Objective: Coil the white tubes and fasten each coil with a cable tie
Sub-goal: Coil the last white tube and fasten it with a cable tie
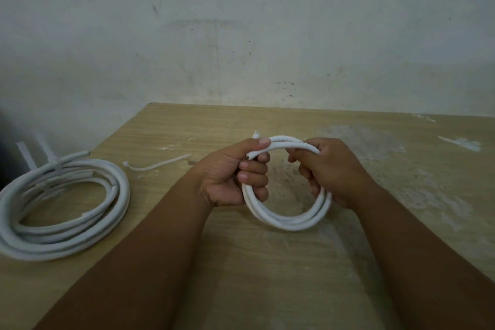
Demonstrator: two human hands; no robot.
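I hold a small coil of white tube (288, 220) upright above the wooden table (241, 262). My left hand (233, 177) grips the coil's left side, thumb pressing a cut tube end near the top. My right hand (329, 169) is closed around the coil's upper right side. A loose white cable tie (155, 165) lies flat on the table to the left of my hands. At the table's left edge rests a pile of larger white tube coils (61, 206), with cable tie tails (34, 153) sticking up from it.
A stained white wall (241, 35) stands right behind the table's far edge. White dusty smears (434, 195) mark the table surface on the right. The table's left edge runs diagonally beside the big coils.
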